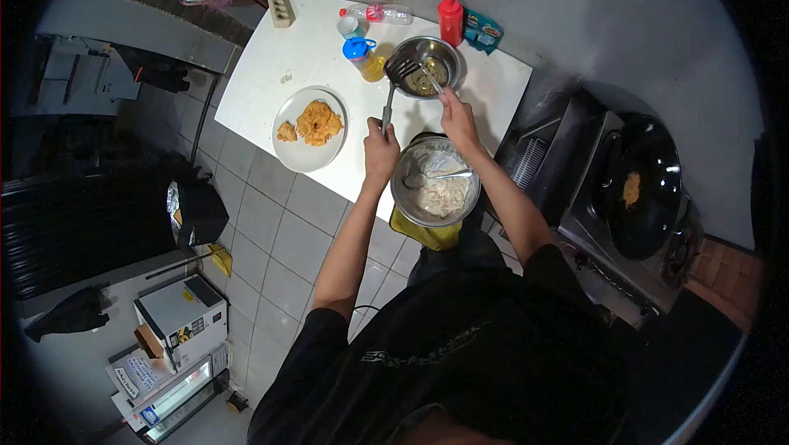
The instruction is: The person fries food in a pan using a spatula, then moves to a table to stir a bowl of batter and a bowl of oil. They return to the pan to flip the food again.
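L hand [380, 153] clenched on slotted metal spatula [393, 87], head on rim of small steel bowl [445, 50] at 12 | R hand [457, 119] gripping thin metal utensil [431, 79] in it | big steel batter bowl [398, 190] at 6, crowding wrists | white plate of orange fritters [308, 157] at 9 | small bowl's contents unclear

A small, dimly lit kitchen seen from above, with a pale grey tiled floor [279, 231] and a plain white wall [592, 18] running along the top and right. A white rectangular surface [271, 75] stands against that wall, and just beside it on the right sits a steel gas stove [588, 235] carrying a black wok [645, 190]. On the left the room falls into shadow around dark shelving [74, 223], with a black bin [199, 211] on the floor near the surface and a white boxy appliance [181, 313] lower down.
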A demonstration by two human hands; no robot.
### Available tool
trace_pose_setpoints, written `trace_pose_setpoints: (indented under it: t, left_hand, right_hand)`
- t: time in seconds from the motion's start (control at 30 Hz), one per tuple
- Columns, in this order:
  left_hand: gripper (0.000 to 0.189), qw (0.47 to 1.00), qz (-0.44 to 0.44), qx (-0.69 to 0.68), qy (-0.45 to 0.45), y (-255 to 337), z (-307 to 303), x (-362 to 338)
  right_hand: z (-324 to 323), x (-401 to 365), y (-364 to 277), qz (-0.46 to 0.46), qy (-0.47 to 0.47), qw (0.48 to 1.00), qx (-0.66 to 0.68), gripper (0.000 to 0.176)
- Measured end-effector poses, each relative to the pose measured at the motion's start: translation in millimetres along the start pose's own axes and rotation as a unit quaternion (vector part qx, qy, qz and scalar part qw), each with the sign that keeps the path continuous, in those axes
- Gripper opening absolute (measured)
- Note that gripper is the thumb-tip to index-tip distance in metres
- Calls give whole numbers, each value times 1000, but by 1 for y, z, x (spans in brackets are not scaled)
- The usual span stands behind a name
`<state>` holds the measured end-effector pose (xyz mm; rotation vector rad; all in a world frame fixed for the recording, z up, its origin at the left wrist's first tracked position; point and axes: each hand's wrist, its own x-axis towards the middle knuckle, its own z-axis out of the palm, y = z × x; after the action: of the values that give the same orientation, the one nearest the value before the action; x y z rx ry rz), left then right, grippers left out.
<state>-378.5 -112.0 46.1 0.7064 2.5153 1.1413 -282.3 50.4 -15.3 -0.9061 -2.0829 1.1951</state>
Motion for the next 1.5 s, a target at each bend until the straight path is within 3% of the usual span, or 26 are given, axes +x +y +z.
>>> trace_pose_setpoints:
  t: [0.13, 0.23, 0.33, 0.57, 0.67, 0.8, 0.97, 1.3, 1.43, 1.5]
  left_hand:
    - [19, 1000, -15, 3, -12, 2, -5, 0]
    - [18, 1000, 2, 12, 1, -4, -5, 1]
    - [18, 1000, -5, 10, -6, -7, -2, 1]
    - [17, 1000, 1, 0, -11, 0, -7, 0]
    - [18, 1000, 20, 12, 1, -11, -4, 0]
    - [20, 992, 41, 121, -6, -11, -8, -1]
    - [26, 967, 97, 235, 7, -32, -14, 1]
    - [24, 959, 159, 234, 21, -44, -18, -2]
    - [20, 960, 145, 241, 13, -43, -18, -6]
    - [20, 961, 154, 227, 30, -46, -18, -8]
  right_hand:
    - [0, 1, 19, 82, 26, 995, -53, 17]
    - [-6, -2, 4, 20, 41, 999, 12, 18]
    - [-14, 2, -24, 50, -12, 999, 4, 18]
    - [0, 3, 18, 71, 25, 997, -17, 17]
    - [-12, 4, -8, 59, 31, 998, 7, 19]
    - [-16, 10, -20, 28, 35, 997, 57, 20]
    - [-45, 20, -25, 6, 29, 999, 26, 20]
    - [-45, 20, 8, -33, -52, 998, -35, 16]
    - [-37, 25, 20, 37, -64, 988, -137, 13]
    - [-38, 21, 4, 0, 27, 996, -85, 11]
